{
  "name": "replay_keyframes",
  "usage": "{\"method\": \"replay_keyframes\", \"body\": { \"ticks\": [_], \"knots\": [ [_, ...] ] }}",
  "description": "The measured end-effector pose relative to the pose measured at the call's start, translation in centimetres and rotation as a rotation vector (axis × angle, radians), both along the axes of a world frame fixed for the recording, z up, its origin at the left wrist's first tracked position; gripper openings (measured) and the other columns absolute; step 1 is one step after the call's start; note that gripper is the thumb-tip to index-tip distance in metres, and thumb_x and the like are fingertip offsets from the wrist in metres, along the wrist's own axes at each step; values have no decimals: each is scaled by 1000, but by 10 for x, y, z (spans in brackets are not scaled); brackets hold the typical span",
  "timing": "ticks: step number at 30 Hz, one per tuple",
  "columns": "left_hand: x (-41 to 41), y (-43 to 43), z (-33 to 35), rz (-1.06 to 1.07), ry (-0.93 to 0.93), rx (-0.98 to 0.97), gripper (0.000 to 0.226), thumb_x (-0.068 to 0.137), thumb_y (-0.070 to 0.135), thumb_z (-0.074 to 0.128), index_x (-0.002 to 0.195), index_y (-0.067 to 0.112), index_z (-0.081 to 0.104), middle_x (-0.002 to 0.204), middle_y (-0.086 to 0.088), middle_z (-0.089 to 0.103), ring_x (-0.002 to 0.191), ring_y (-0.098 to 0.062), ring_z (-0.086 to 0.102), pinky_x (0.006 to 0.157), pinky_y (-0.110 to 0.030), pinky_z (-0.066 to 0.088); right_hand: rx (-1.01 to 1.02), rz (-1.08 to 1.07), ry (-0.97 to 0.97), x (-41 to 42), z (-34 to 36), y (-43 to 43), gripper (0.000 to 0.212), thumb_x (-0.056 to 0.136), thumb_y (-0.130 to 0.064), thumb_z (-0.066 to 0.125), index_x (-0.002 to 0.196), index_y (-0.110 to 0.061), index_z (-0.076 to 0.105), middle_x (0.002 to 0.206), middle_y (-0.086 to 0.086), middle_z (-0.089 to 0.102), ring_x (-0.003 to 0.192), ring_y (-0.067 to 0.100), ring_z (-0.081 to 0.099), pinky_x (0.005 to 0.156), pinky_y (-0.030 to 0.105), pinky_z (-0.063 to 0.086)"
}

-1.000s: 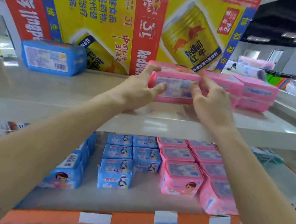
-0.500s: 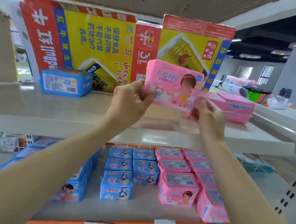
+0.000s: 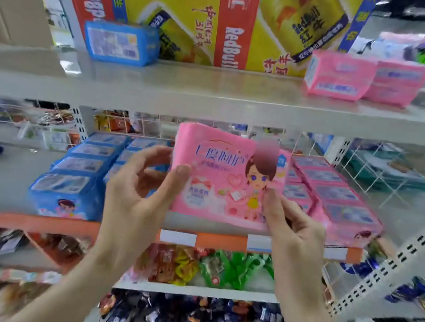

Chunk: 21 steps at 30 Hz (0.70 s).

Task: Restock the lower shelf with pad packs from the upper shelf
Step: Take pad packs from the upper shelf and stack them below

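Note:
A pink pad pack (image 3: pixel 226 178) with a cartoon girl on its front is held upright in front of the lower shelf (image 3: pixel 42 223). My left hand (image 3: pixel 140 192) grips its left edge, thumb on the front. My right hand (image 3: pixel 291 221) pinches its lower right corner. Behind it on the lower shelf lie rows of pink packs (image 3: pixel 338 197) on the right and blue packs (image 3: pixel 73 172) on the left. On the upper shelf (image 3: pixel 212 100) two pink packs (image 3: pixel 359 76) stand at the right and one blue pack (image 3: pixel 119 42) at the left.
A large yellow and red drink carton (image 3: pixel 221 17) stands at the back of the upper shelf. White wire dividers (image 3: pixel 379 162) edge the lower shelf on the right. Snack bags (image 3: pixel 195 266) fill the shelves below.
Both hands have brought the pink pack down from the upper shelf level to in front of the lower shelf. The camera has tilted downward.

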State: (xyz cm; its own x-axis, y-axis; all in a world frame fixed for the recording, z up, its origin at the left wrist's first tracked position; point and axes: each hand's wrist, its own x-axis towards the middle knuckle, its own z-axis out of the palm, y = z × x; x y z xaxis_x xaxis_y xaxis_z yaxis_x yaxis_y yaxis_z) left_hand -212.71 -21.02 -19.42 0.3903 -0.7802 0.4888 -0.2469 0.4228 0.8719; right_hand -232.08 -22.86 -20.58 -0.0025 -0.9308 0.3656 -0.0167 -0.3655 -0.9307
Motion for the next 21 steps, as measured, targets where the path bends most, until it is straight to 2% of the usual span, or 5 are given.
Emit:
{"method": "replay_keyframes", "body": {
  "ticks": [5,8,11,16,21],
  "knots": [
    [17,18,-56,26,-193,362,52,67,72,68,103,35,71,94,17,75,90,-2,70,81,-28,55,272,45,40,8,-49,16,17,85,-40,66,72,-39,77,84,-10,77,81,6,70,66,14,51],
    [18,22,-69,-57,-156,407,39,77,54,78,109,33,70,99,11,75,92,-5,71,80,-28,57,288,39,126,6,-68,14,10,83,-44,68,78,-46,76,93,2,74,88,16,68,67,20,55],
    [19,24,-77,-124,-82,361,43,78,24,80,118,30,65,110,9,73,100,-7,70,81,-21,56,259,55,182,3,-77,11,17,83,-31,74,99,-33,77,116,0,64,101,4,60,69,8,49],
    [22,27,-90,-187,21,221,59,70,4,79,118,36,67,126,2,66,111,-10,67,90,-20,54,224,112,89,1,-85,11,44,81,-16,75,120,-35,68,133,-20,60,125,-4,53,90,10,49],
    [24,30,-93,-205,74,148,64,67,-2,76,114,40,70,127,14,64,110,-6,67,88,-17,54,214,118,82,0,-90,14,46,74,-27,74,118,-38,67,129,-23,62,129,-1,51,109,31,44]
  ]
}}
